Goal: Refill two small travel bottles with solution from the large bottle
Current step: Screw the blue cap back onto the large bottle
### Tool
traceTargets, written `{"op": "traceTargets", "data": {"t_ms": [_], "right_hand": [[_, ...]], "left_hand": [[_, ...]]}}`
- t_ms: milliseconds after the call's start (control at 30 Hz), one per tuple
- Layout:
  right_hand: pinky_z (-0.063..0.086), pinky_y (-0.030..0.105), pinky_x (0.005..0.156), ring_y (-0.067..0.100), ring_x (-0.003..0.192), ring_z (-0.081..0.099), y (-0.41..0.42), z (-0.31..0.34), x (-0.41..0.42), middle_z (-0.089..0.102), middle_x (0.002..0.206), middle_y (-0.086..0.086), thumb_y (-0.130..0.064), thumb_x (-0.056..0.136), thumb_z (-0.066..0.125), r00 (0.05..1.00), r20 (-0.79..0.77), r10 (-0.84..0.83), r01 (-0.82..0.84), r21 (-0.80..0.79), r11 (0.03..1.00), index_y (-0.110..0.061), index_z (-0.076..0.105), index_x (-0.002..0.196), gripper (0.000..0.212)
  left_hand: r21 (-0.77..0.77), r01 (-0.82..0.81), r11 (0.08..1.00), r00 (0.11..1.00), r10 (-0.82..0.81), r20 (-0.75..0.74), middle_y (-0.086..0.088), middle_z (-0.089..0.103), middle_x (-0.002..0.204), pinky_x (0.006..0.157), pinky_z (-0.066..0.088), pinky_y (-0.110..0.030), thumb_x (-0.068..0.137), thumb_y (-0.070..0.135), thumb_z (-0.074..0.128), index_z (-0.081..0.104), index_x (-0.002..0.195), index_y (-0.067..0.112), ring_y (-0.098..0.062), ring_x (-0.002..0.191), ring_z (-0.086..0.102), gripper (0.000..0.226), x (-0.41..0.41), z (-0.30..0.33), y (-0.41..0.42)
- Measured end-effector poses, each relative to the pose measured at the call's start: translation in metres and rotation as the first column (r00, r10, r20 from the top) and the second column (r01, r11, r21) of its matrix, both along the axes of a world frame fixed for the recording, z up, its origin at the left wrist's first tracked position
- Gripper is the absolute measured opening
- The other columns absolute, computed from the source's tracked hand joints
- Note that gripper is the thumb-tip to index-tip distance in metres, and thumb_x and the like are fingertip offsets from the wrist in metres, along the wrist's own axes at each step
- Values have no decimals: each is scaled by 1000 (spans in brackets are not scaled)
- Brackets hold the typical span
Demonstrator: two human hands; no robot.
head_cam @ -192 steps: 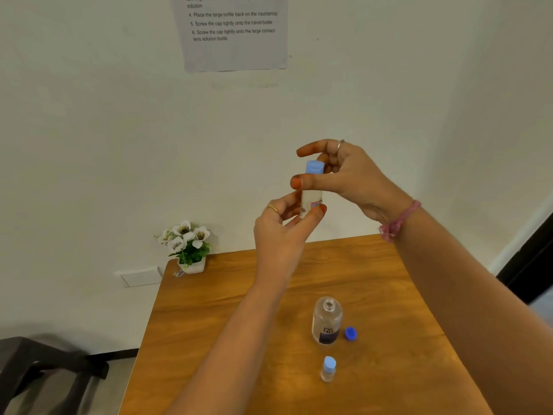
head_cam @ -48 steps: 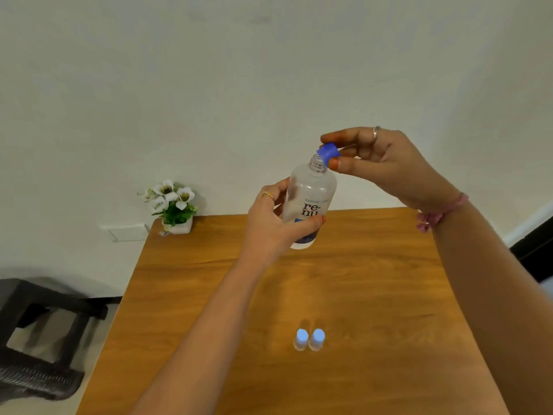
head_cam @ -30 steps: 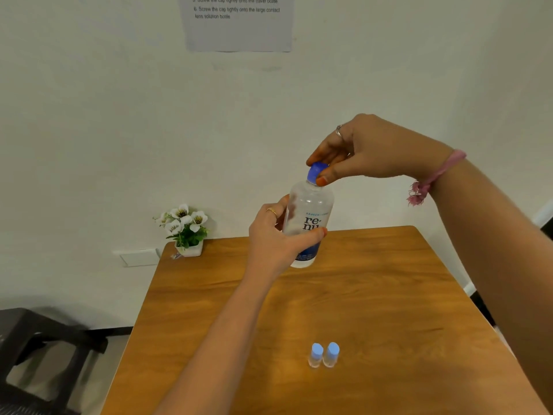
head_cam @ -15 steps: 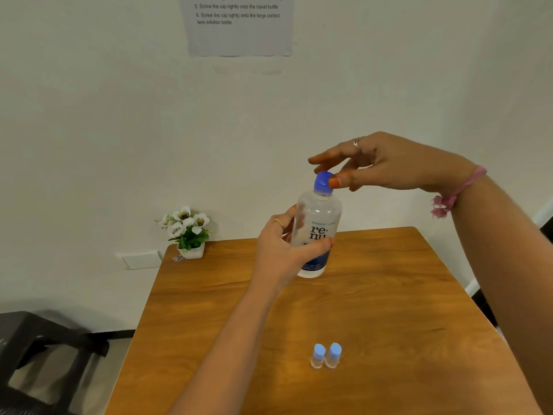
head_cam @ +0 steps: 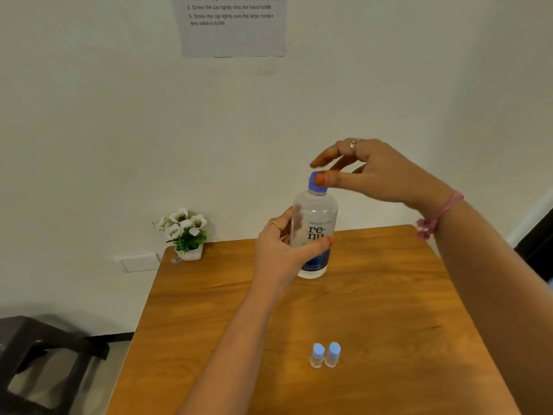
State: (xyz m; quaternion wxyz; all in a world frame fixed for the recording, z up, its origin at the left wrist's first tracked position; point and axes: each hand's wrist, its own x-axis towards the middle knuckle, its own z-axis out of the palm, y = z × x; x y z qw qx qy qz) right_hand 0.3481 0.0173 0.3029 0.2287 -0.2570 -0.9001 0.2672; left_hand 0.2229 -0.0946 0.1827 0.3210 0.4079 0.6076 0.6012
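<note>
Contact lens solution bottle [head_cam: 314,235], the large clear one with a dark blue label band, stands upright at the centre of the frame, its base low over or on the wooden bench [head_cam: 389,310]; I cannot tell whether it touches. The left hand [head_cam: 284,253] wraps around its body, thumb across the label. A blue cap [head_cam: 316,182] sits on its neck, and the right hand [head_cam: 380,172] reaches in from the right, thumb tip against the cap's side, the other fingers spread loosely above it. Two small travel bottles [head_cam: 324,356] with light blue caps stand side by side, touching, lower centre on the bench. A small potted flower plant [head_cam: 185,232] sits at the bench's far left corner.
</note>
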Motion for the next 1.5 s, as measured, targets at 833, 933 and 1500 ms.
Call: {"op": "traceTargets", "data": {"t_ms": [833,933,1500], "right_hand": [[52,26,81,10,83,64,21,-25,6,60,105,-9,-47,71,71,966,253,44,-34,-43,998,-39,53,113,47],[50,22,81,8,87,66,23,-27,13,57,113,-16,-45,70,74,964,252,89,-55,-139,989,-46,46,124,60],[47,16,70,7,87,59,16,-157,27,58,109,-9,-41,66,80,954,299,-29,99,-221,970,-24,54,121,63]], "left_hand": [[-69,28,997,1000,-29,-2,4,63,120,83,57,-27,65,20,87,52,134,21,-15,110,60,77,11,-25,18],[-73,38,997,999,-38,-6,4,65,118,84,57,-27,64,19,88,53,133,20,-13,109,62,77,10,-27,19],[-319,7,948,996,-35,-81,8,65,112,83,45,-19,61,20,89,57,119,20,-9,107,59,67,21,-116,29]]}}
